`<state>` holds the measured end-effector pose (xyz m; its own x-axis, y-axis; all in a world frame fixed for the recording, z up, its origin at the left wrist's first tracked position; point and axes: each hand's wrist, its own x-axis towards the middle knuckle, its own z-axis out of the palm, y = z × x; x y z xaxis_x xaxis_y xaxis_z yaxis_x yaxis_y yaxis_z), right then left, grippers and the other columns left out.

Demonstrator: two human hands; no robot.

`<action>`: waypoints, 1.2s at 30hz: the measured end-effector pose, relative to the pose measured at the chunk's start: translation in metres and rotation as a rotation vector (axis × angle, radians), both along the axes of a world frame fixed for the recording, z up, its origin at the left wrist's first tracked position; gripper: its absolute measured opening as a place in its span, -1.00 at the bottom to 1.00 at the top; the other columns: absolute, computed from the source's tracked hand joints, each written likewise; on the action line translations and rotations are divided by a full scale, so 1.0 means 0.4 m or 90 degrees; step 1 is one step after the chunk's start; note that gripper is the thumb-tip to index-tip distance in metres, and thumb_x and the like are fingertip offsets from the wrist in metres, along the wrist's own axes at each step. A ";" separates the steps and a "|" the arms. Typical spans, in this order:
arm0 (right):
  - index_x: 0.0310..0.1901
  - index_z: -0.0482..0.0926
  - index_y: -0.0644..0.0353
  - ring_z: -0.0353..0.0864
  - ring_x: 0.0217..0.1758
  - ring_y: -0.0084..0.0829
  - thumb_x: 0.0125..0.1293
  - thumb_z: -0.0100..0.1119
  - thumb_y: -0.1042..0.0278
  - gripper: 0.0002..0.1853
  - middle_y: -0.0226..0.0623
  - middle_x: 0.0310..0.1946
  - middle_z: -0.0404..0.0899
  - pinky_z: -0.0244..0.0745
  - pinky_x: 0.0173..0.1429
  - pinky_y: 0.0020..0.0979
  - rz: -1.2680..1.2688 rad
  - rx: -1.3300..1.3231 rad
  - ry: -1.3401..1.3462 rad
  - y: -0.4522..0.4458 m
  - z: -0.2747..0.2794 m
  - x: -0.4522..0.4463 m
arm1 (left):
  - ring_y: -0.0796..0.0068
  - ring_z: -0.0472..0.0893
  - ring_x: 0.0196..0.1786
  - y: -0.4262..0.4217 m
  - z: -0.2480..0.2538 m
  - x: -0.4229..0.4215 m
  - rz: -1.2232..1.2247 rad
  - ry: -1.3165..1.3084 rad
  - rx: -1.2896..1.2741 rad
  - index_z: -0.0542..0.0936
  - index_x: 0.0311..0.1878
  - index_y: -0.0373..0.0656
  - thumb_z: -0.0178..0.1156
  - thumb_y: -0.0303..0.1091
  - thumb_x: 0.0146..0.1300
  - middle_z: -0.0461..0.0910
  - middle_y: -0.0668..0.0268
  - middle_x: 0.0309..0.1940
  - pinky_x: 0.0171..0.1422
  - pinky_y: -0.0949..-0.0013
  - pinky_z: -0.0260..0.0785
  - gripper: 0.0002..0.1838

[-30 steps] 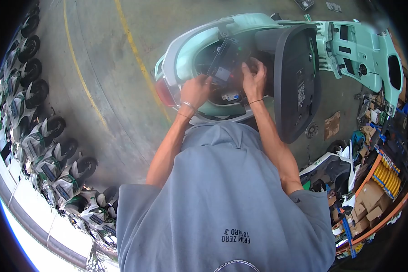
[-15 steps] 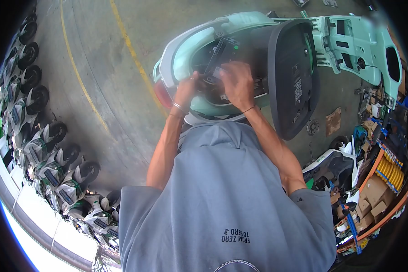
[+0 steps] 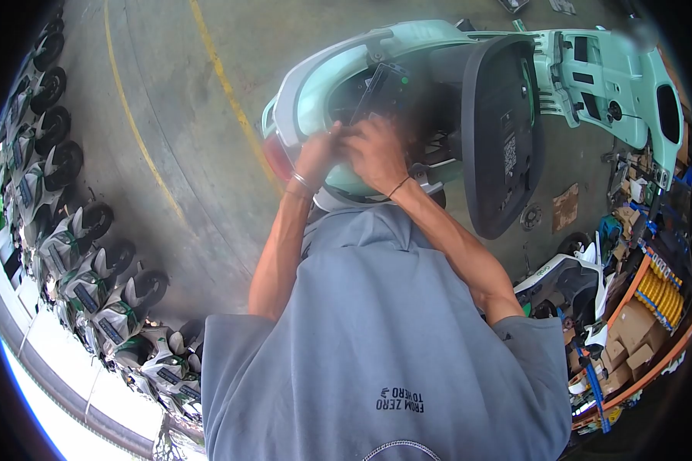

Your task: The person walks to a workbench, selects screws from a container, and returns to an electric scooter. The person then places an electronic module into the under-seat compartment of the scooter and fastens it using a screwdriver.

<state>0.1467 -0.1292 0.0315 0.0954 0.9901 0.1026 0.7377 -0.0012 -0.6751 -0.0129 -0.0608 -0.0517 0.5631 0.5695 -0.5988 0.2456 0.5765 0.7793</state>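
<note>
Over the rear opening of a mint-green scooter body, my two hands meet. My left hand is closed at the near left rim, its fingertips hidden against the other hand. Fingers bent, my right hand touches it from the right. Whatever lies between them is covered by the fingers. Just beyond the hands, a dark flat bracket slants inside the opening. To the right stands the raised dark seat, with a printed code label on its underside. A red tail light sits left of my left hand.
Mint-green front panels extend at the far right. Parked scooters line the left side. Boxes and a yellow coiled hose fill a shelf at right. A brown cardboard piece and round metal disc lie on the floor.
My right hand has moved left and slightly down to meet my left hand. The small pale piece seen at its fingers before is now hidden. My left hand has barely shifted.
</note>
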 end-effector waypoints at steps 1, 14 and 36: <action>-0.32 0.71 0.20 0.47 0.00 -0.22 0.08 0.36 0.35 -0.85 -0.33 -0.23 0.58 0.39 0.15 -0.18 -0.010 0.010 0.023 -0.001 -0.004 0.003 | 0.39 0.66 -0.12 0.000 0.002 0.001 -0.001 -0.002 0.003 0.58 0.02 -0.38 -0.03 -0.15 0.54 0.66 0.19 -0.15 0.04 0.33 0.51 -0.58; -0.16 0.67 0.33 0.61 -0.29 -0.57 0.23 0.27 0.44 -0.81 -0.36 -0.31 0.67 0.49 -0.17 -0.50 -0.405 -0.199 0.703 0.019 0.045 0.141 | 0.45 0.61 -0.31 0.024 0.171 0.053 -0.075 0.197 0.083 0.67 -0.03 -0.33 0.26 -0.19 0.31 0.68 0.24 -0.37 -0.21 0.38 0.40 -0.64; -0.10 0.70 0.31 0.75 -0.16 -0.25 0.29 0.24 0.33 -0.75 -0.06 -0.21 0.73 0.57 -0.03 -0.34 -0.112 -0.272 0.273 0.055 0.004 0.126 | 0.13 0.68 -0.31 -0.036 0.147 0.058 -0.039 0.311 0.652 0.70 -0.12 -0.06 0.29 -0.16 0.28 0.71 0.21 -0.32 -0.28 0.18 0.49 -0.78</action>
